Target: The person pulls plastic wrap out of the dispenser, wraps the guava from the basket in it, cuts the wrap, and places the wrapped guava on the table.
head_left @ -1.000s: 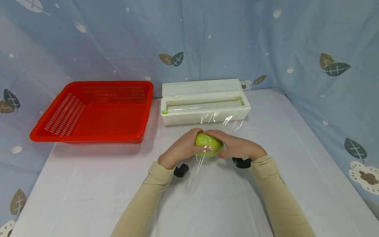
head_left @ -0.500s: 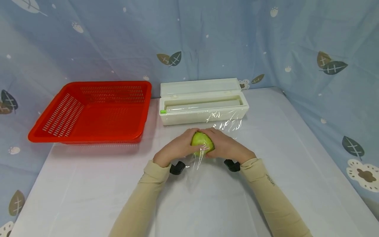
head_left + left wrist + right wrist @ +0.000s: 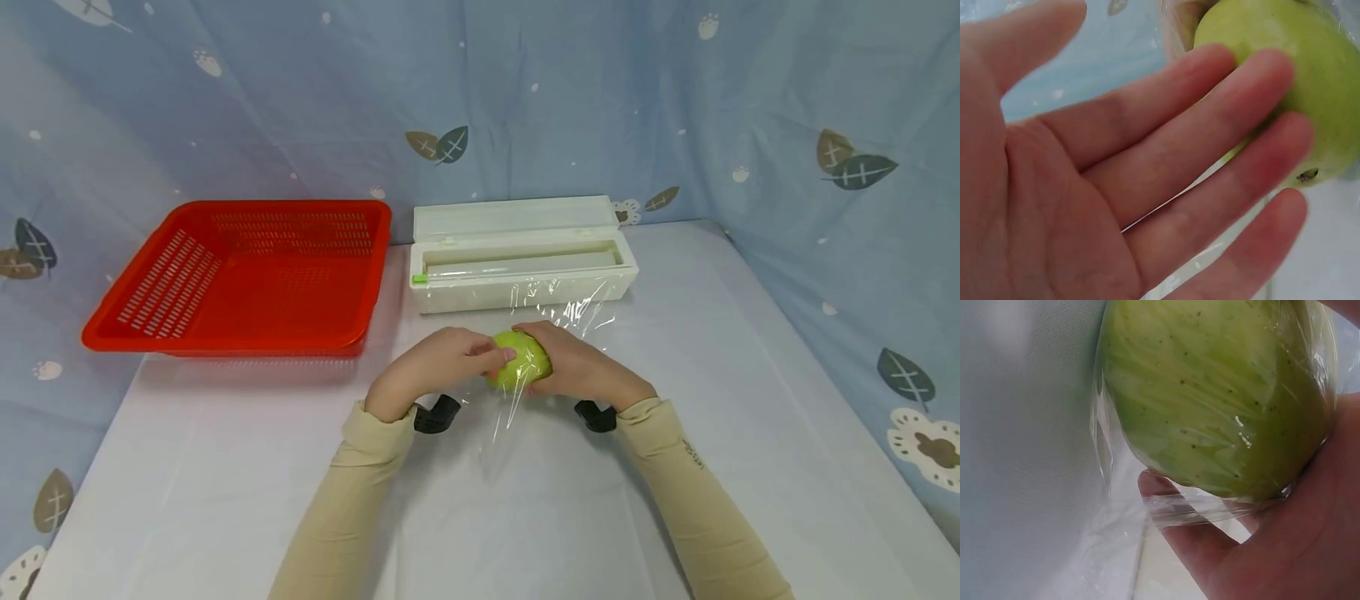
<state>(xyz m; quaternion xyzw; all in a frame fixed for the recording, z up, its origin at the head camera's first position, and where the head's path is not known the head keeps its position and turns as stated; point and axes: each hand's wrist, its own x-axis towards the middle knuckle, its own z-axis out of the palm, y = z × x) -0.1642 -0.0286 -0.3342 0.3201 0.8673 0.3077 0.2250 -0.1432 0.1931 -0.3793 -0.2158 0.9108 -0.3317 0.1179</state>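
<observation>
A yellow-green pear (image 3: 523, 360) with dark specks is held over the middle of the table, partly covered by clear plastic wrap (image 3: 1107, 450). My right hand (image 3: 577, 367) grips its right side, fingers curled round fruit and film. On the other side, my left hand (image 3: 442, 367) has nearly straight fingers; in the left wrist view the fingertips (image 3: 1272, 75) overlap the pear's edge, and the thumb stands apart. Film hangs below the pear and stretches back towards a white wrap box (image 3: 525, 292). The right hand's far fingers are partly hidden by the pear.
The box's lid (image 3: 517, 218) stands raised, with a roll inside and a green slider (image 3: 419, 278) at its left front edge. A red perforated basket (image 3: 225, 343) sits at the back left. A patterned blue curtain (image 3: 337, 108) borders the white table (image 3: 225, 483).
The pear shifted left in the first half second with both hands curled round it. Since then my left hand has drawn back a little and loosened its hold; the right still grips.
</observation>
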